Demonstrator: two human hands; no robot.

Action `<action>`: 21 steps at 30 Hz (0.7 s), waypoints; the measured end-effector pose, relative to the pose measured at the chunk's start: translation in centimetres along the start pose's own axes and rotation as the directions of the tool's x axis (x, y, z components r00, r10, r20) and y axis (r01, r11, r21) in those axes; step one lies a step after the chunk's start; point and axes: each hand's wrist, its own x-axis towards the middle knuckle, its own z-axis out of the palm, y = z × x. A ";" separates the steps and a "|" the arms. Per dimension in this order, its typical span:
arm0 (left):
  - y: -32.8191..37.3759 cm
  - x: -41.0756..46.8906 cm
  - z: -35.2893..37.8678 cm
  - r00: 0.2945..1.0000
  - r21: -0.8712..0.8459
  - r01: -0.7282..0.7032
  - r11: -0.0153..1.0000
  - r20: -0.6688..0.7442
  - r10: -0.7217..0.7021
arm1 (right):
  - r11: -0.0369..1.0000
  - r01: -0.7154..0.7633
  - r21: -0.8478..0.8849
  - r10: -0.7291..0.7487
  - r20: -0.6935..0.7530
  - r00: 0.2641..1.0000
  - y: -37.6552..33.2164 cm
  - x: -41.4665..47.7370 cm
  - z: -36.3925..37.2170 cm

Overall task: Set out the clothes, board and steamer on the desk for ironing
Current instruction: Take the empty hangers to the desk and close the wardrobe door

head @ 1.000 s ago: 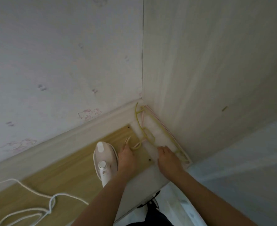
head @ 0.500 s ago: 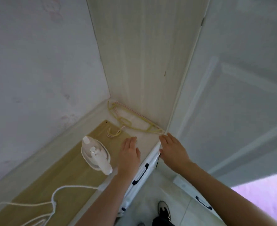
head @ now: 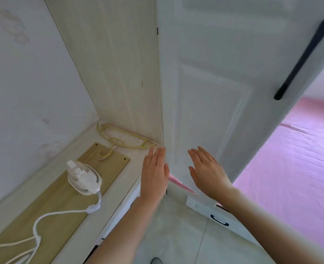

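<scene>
A white hand steamer (head: 84, 179) stands on a tan wooden board (head: 69, 199) that lies on the pale desk (head: 132, 162). Its white cord (head: 48, 218) trails to the lower left. Yellow and pink hangers (head: 123, 141) lie in the desk's far corner against the wardrobe side. My left hand (head: 154, 172) hovers flat over the desk's right edge, fingers straight, holding nothing. My right hand (head: 207, 172) is open in the air in front of the white wardrobe door (head: 214, 92), also holding nothing. No clothes are visible.
The wardrobe door has a long black handle (head: 304, 60). A pink bed cover (head: 294, 164) fills the right side. White drawers with black handles (head: 219, 220) sit below the door, above a pale tiled floor (head: 176, 235). The wall (head: 24, 82) bounds the desk on the left.
Both hands left the hangers in the corner and drew back to the right, off the desk edge. My view swung right, bringing the wardrobe door and pink bed into sight.
</scene>
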 end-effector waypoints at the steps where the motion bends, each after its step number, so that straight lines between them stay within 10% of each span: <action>1: 1.3 -0.2 0.2 1.000 0.002 0.008 1.000 0.010 -0.008 | 1.000 -0.018 0.017 0.019 -0.015 1.000 1.0 -0.9 -0.8; 21: 20.2 4.2 -1.6 0.984 -0.093 -0.072 0.993 -0.170 0.055 | 0.969 -0.044 0.243 0.106 -0.249 0.963 14.1 -5.7 -14.8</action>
